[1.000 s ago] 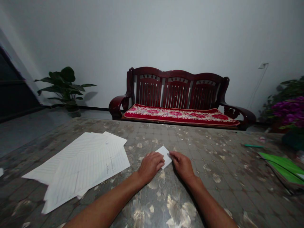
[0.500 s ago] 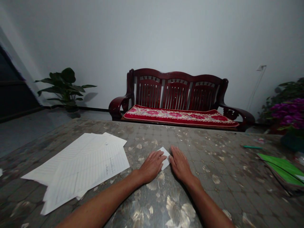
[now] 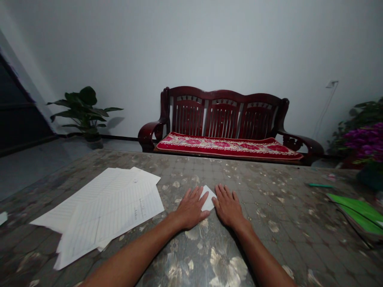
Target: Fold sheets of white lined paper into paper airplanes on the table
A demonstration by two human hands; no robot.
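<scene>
A small folded white paper (image 3: 208, 198) lies on the patterned table (image 3: 269, 207), mostly covered by my hands. My left hand (image 3: 190, 207) rests flat on its left part with fingers stretched out. My right hand (image 3: 228, 205) lies flat on its right part, fingers spread. Only a narrow strip of the paper shows between the two hands.
Several lined white sheets (image 3: 104, 207) lie spread at the left of the table. A green notebook (image 3: 357, 211) and a green pen (image 3: 318, 185) are at the right. Behind the table stand a wooden bench with a red cushion (image 3: 224, 127), a potted plant (image 3: 85, 111) and purple flowers (image 3: 365, 139).
Both hands went from curled fingertips pinching the paper's edges to lying flat with fingers spread over it. More of the paper is covered now.
</scene>
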